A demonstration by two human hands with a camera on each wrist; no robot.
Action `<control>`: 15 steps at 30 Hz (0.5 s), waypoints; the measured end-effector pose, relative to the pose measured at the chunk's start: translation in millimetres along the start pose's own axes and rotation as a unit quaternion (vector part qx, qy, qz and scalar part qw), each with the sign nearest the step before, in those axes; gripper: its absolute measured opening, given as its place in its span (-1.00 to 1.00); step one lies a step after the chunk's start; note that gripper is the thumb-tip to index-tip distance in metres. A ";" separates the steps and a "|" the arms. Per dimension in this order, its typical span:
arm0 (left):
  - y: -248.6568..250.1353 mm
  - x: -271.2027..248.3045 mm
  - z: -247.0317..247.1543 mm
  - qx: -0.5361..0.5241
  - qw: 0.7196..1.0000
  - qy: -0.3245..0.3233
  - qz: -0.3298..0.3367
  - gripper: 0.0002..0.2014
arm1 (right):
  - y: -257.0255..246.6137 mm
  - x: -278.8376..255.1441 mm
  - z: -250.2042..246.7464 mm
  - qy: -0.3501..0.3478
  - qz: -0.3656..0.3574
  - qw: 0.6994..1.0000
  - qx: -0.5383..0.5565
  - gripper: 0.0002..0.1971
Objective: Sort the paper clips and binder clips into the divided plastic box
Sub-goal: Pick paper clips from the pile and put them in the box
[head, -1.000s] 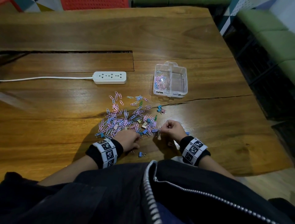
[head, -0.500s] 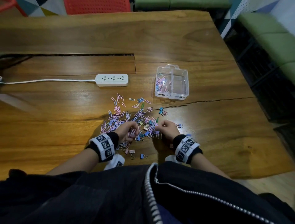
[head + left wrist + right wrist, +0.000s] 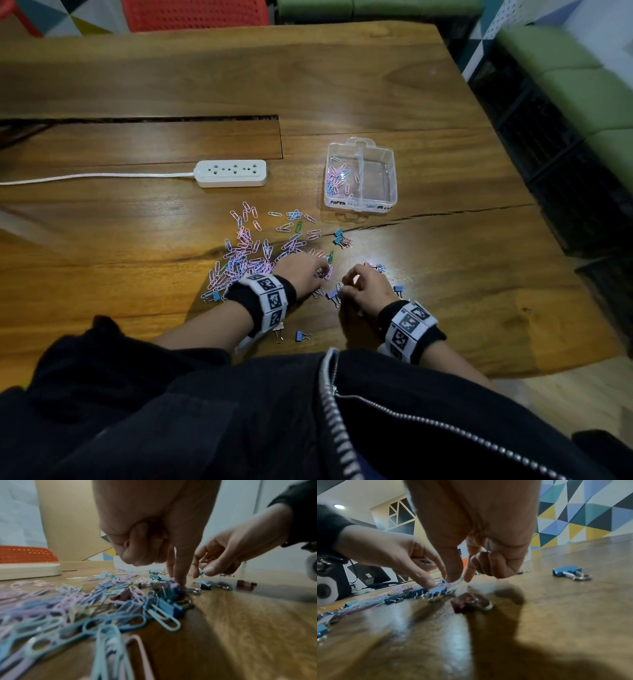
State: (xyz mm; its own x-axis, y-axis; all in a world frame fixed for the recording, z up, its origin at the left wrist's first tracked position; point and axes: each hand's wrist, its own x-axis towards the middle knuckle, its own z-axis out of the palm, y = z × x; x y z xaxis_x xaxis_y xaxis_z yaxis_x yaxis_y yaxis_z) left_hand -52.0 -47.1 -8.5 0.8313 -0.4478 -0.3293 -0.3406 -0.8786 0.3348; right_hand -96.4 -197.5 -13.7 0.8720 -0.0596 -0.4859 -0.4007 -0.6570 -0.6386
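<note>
On a wooden table [image 3: 428, 102], the left hand [image 3: 301, 270] presses one extended fingertip [image 3: 180, 577] onto binder clips [image 3: 169, 595] at the near right edge of a pastel paper-clip pile [image 3: 253, 253], other fingers curled. The right hand [image 3: 368, 286] points thumb and forefinger down, slightly apart; whether it holds anything cannot be told. Beyond, the two-compartment plastic box [image 3: 390, 178] holds paper clips in its left compartment. A power strip [image 3: 231, 173] lies left of it.
</note>
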 end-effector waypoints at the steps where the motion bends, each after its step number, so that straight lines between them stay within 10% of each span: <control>1: 1.5 2.9 -1.0 0.037 0.999 -0.002 0.010 -0.73 | -2.0 0.1 1.3 0.006 -0.007 1.000 -0.020 -0.86; 11: -10.0 7.7 2.8 0.140 0.988 -0.044 0.038 -0.67 | -10.8 8.5 9.7 -0.045 0.025 0.995 -0.088 -0.95; 15: -12.0 4.5 2.8 0.136 0.989 -0.047 0.030 -0.65 | -8.6 7.7 5.3 -0.069 0.001 0.991 -0.111 -0.65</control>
State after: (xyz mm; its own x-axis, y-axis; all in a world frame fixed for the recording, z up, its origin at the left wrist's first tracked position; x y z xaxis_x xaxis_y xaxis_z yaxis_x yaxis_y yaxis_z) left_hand -45.4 -39.0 -16.5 0.7656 -0.5028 -0.4013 -0.5046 -0.8563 0.1101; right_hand -87.7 -188.3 -15.0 0.8186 0.0316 -0.5736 -0.3173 -0.8074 -0.4974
